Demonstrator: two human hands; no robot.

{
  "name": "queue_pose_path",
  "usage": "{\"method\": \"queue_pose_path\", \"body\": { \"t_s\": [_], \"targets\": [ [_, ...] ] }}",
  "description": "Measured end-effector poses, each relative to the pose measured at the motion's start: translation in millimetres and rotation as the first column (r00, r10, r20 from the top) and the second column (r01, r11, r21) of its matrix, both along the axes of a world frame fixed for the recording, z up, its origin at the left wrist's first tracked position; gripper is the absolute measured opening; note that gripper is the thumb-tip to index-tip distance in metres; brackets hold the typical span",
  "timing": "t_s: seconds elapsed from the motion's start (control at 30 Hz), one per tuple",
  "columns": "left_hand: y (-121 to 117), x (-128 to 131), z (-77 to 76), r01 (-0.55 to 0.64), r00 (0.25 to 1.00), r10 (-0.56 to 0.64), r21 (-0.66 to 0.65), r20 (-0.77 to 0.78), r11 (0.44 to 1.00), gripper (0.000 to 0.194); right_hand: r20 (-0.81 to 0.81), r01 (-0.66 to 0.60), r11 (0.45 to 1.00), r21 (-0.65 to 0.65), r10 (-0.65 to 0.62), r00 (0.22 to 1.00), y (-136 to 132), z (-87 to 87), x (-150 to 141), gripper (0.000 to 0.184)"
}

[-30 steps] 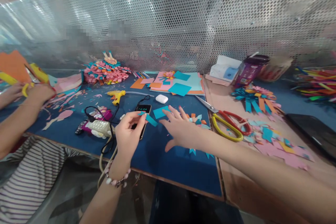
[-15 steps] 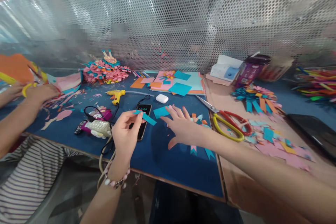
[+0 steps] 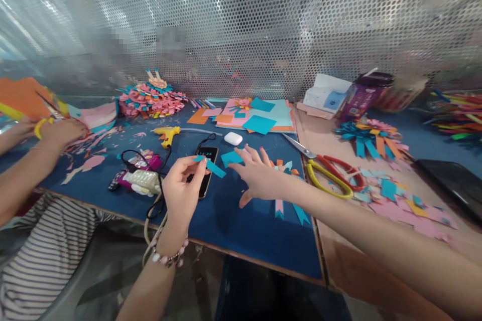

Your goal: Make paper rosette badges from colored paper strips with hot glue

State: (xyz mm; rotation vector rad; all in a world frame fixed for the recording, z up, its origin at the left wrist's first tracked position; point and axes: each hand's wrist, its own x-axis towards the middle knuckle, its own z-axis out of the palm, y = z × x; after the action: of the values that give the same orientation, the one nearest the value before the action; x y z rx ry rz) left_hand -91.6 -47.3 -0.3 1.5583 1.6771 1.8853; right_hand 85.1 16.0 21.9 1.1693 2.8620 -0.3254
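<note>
My left hand (image 3: 184,183) pinches a narrow blue paper strip (image 3: 216,168) between thumb and forefinger, above a phone (image 3: 205,188) lying on the blue table. To its right, my right hand (image 3: 259,175) is open with the fingers spread, palm down. A blue paper piece (image 3: 229,159) lies by its fingertips; whether they touch it I cannot tell. Partly covered by that hand and forearm are paper ribbon pieces (image 3: 297,213) in blue, pink and orange. Scissors (image 3: 331,176) with red and yellow handles lie right of my right hand.
A yellow glue gun (image 3: 167,135) and a white earbud case (image 3: 233,138) lie behind my hands. Coloured paper sheets (image 3: 276,119) are stacked near the perforated metal panel (image 3: 241,25). At left, a co-worker's hands (image 3: 62,133) hold scissors and orange paper. Paper scraps (image 3: 410,210) cover the right side.
The camera view has shifted slightly. My left hand still pinches the blue strip, and my right hand stays spread in nearly the same place. The co-worker's scissor blades have opened or turned a little.
</note>
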Motion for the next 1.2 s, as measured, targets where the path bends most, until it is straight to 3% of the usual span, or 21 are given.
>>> {"method": "queue_pose_path", "body": {
  "t_s": [0.33,0.4,0.47,0.63,0.9,1.03,1.2],
  "targets": [
    [1,0,-0.8,0.006,1.000,-0.006,0.007,0.026,1.000,0.017,0.017,0.029,0.999,-0.022,-0.028,0.999,9,2.8,-1,0.092],
    [1,0,-1.2,0.002,1.000,-0.002,0.002,0.026,1.000,0.018,-0.044,-0.028,0.999,-0.019,0.027,0.999,8,4.1,3,0.073],
    [1,0,-1.5,0.008,1.000,-0.008,0.007,0.030,1.000,0.017,-0.099,-0.091,0.995,0.037,0.095,0.991,4,3.1,10,0.049],
    [-1,0,0.1,0.008,0.999,-0.009,0.015,0.034,1.000,0.016,-0.096,-0.187,0.969,0.161,0.204,0.974,-18,-12.0,30,0.052],
    [-2,0,-0.9,0.042,0.999,-0.043,-0.011,-0.020,0.999,0.014,-0.138,-0.235,0.928,0.291,0.283,0.949,-34,-19.5,41,0.027],
    [-1,-1,-2.6,0.041,0.999,-0.043,-0.059,-0.033,0.997,0.016,-0.095,-0.272,0.872,0.408,0.336,0.937,-31,-21.0,34,0.020],
    [0,-3,-1.8,0.035,0.998,-0.039,-0.074,-0.056,0.997,0.016,-0.019,-0.324,0.758,0.565,0.405,0.914,-37,-28.6,25,0.029]
  ]
}}
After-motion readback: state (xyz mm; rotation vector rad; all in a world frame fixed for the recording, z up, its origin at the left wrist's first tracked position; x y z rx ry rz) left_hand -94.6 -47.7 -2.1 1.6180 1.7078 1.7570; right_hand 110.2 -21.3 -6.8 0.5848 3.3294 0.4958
